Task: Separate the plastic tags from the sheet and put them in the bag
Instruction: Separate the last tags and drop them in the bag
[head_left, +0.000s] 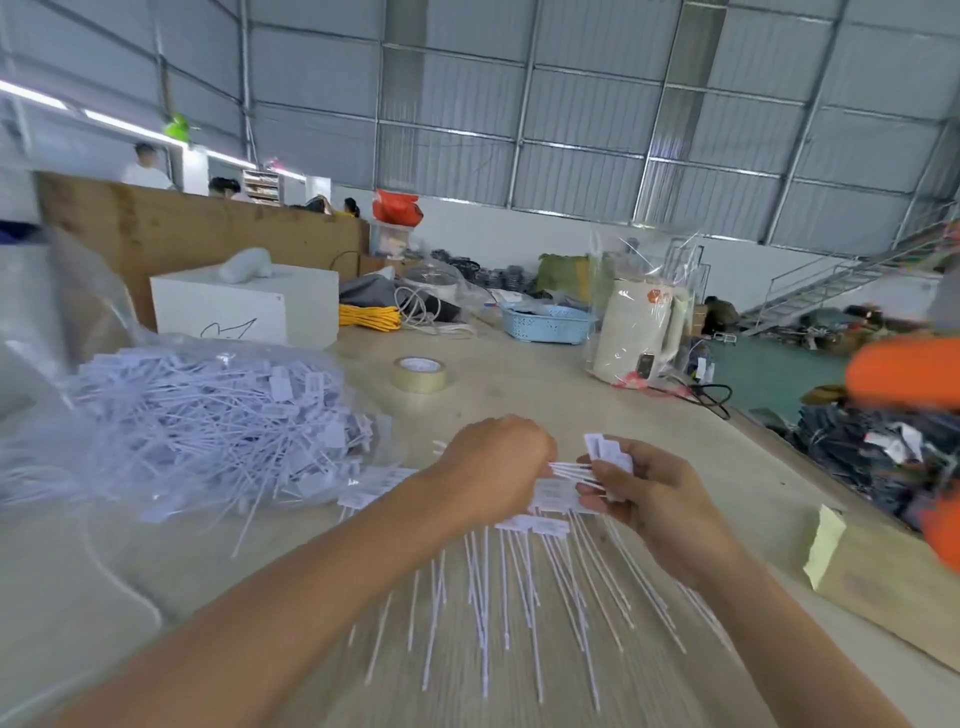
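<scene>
Tags fan out below your hands in the lower centre of the frame, a sheet of plastic tags (519, 577) with its white stems spread toward you on the table (545, 395) and its label heads gathered up under your fingers; that lie keeps the heads within reach while the stems stay out of the way. Your left hand (493, 467) sits knuckles-up at the centre, fingers curled down and pinching what looks like the stem ends of a few tags; the fingertips themselves are hidden behind the hand, so exactly how many it has hold of you cannot tell from here. Your right hand (631, 491), just right of centre, is curled round a small bunch of separated tags (605, 452), their label heads poking up above your fingers; the two hands nearly meet, and the thin stems bridge the gap between them, which suggests you are pulling against each other to snap tags free.

The bag (171, 415) lies at the left of the frame, clear plastic and already heaped with loose tags, its mouth facing your hands so a handful can go in with a short sideways reach; several tags have spilled onto the table at its opening. A roll of tape (418, 374) sits above your hands, and a white kettle (639, 332) wrapped in plastic stands further up to the right, both well apart from the work.
</scene>
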